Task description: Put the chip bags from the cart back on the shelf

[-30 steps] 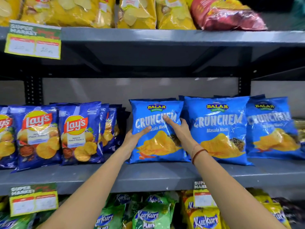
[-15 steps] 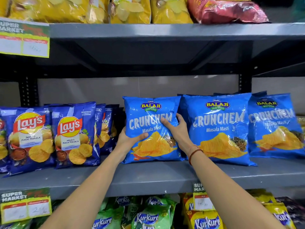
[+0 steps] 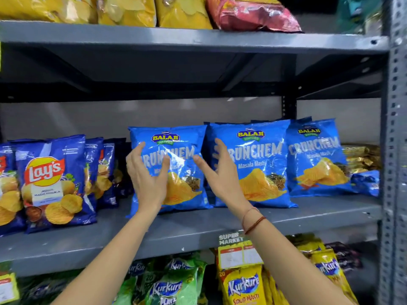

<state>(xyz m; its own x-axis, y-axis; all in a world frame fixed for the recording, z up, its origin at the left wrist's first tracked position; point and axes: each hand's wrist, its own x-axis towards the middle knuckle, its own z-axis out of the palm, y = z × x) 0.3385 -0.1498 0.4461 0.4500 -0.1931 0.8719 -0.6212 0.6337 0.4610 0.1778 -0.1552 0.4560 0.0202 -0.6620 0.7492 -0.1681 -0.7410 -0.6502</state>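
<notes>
A blue Balaji Crunchem chip bag stands upright on the grey middle shelf. My left hand hovers in front of its left half, fingers spread and holding nothing. My right hand is in front of the bag's right edge, fingers also apart and empty. Two more Crunchem bags stand to the right. The cart is out of view.
Blue Lay's bags fill the shelf's left side. Yellow and red bags lie on the upper shelf. Kurkure packs sit below, behind a price label. A perforated metal upright bounds the right side.
Both hands have let go of the Crunchem bag and pulled back with fingers spread; the bag now stands by itself. The camera has shifted right.
</notes>
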